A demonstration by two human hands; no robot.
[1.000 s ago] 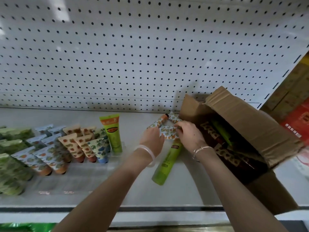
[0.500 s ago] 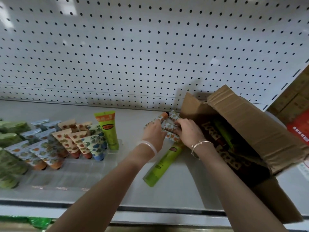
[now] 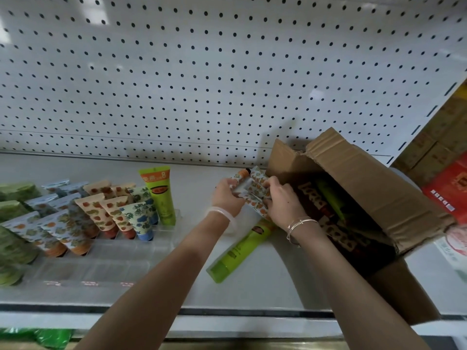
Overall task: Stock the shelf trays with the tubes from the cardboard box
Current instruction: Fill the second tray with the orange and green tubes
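Both hands grip a small bundle of patterned tubes (image 3: 255, 189) at the far side of the shelf (image 3: 252, 289), just left of the box (image 3: 366, 178). The left hand (image 3: 227, 195) curls round the bundle's left side. The right hand (image 3: 280, 204) closes its fingers on the right side. The bundle is glossy, with orange and green fruit prints and flat crimped ends. The box is worn brown cardboard, tipped on its side with its flaps open toward the left, and dark and green tubes lie inside. A smooth lime-green tube (image 3: 237, 251) lies flat on the white shelf below the hands, cap toward the near edge. To the left, clear plastic trays (image 3: 101, 270) hold rows of stocked tubes (image 3: 113, 213) leaning cap-down, with one tall tube (image 3: 159, 195) standing at the right end. A white pegboard (image 3: 227, 84) of round holes backs the shelf.
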